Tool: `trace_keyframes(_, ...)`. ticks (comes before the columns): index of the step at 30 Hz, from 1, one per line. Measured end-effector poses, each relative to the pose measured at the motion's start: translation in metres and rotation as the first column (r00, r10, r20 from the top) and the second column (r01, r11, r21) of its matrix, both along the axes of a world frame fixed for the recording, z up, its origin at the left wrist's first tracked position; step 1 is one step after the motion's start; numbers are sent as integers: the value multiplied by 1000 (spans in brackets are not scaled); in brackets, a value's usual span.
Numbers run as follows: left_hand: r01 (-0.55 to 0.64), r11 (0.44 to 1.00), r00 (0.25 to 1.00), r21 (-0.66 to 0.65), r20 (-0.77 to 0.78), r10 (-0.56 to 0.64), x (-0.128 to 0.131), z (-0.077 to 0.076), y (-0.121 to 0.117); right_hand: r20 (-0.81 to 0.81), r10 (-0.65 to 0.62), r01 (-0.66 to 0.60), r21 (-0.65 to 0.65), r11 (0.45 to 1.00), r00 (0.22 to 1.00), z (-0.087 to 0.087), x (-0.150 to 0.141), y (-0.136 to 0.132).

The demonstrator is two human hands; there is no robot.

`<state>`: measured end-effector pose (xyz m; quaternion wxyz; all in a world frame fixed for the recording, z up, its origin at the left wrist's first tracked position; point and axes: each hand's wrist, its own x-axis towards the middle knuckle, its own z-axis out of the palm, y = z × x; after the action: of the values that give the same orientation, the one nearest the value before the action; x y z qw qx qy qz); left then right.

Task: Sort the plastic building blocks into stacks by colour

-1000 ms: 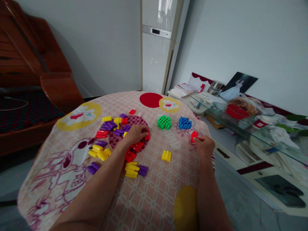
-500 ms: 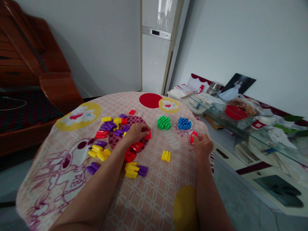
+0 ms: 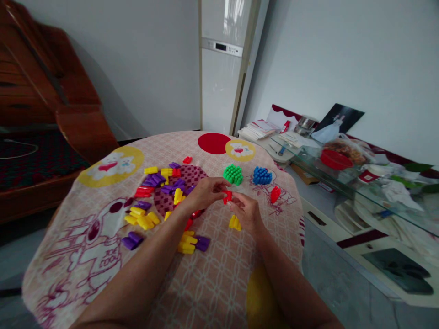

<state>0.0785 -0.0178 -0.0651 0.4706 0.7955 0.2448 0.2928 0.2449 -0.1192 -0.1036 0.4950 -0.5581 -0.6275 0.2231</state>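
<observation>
A small red plastic block (image 3: 227, 197) is pinched between the fingertips of my left hand (image 3: 207, 193) and my right hand (image 3: 247, 212), over the middle of the table. Just below my right fingertips lies a yellow block (image 3: 235, 223). A green block cluster (image 3: 233, 174) stands behind my hands, with a blue block cluster (image 3: 262, 175) beside it. Near the blue one rests another red block piece (image 3: 275, 194). Left of my left hand, loose purple blocks (image 3: 158, 179), yellow blocks (image 3: 146, 221) and red blocks (image 3: 144, 192) lie scattered; my left forearm partly hides some.
A patterned cloth (image 3: 219, 283) covers the round-edged table. On the right runs a glass shelf (image 3: 308, 157) holding papers (image 3: 258, 129), a red bowl (image 3: 336, 159) and a photo (image 3: 338, 121). A wooden seat (image 3: 73, 132) stands to the left; a tall white cabinet-like unit (image 3: 219, 82) stands behind.
My right hand has released the red piece near the blue cluster and moved left. My left hand has shifted right with a red block, and both hands now meet on it.
</observation>
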Motion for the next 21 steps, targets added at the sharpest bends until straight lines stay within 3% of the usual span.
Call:
trace_keyframes(6, 52, 995, 999, -90, 16, -51, 5, 2, -5, -122, -65, 62, -30, 998, 990, -3, 5, 0)
trace_keyframes(12, 84, 993, 993, -88, -77, -91, 10, -1, -11, -227, -100, 98, -22, 995, 969, 3, 8, -1)
trace_keyframes(15, 73, 996, 991, -54, -110, -78, 8, -3, -9, -249, -231, 239, 3, 971, 941, 8, 23, -3)
trace_keyframes(17, 57, 998, 991, -42, -116, -61, 6, -4, -6, -253, -381, 406, 56, 912, 889, 10, 42, -6)
trace_keyframes(21, 37, 998, 991, -45, -124, -42, 0, -5, 0, -216, -666, 698, 147, 701, 714, 12, 89, -13)
